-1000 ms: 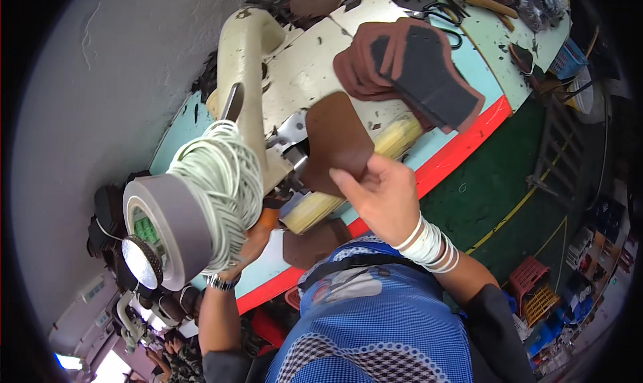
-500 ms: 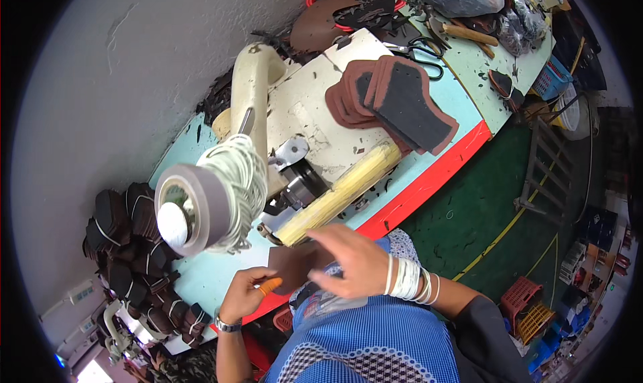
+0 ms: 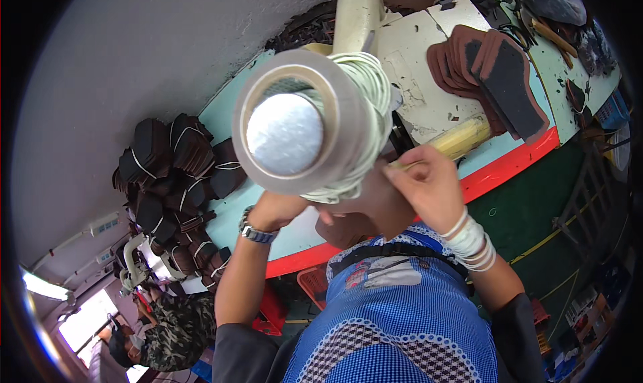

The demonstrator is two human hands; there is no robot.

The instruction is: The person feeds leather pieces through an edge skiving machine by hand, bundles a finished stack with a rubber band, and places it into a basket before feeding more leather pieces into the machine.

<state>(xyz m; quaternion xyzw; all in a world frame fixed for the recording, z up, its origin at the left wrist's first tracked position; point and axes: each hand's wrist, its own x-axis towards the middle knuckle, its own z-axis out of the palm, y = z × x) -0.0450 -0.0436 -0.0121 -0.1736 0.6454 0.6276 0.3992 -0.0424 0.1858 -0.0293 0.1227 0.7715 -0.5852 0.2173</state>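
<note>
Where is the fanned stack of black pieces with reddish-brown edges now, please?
In the head view, the stack lies at upper right on the worktop, beyond the right hand, beside the yellow cylinder and near the red table edge.

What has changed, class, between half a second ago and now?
The brown piece moved up toward the yellow cylinder. The right hand, previously open, now pinches its edge. The left hand went partly behind the tape roll; its hold is unclear. The stacked pieces and cylinder stayed put.
</note>
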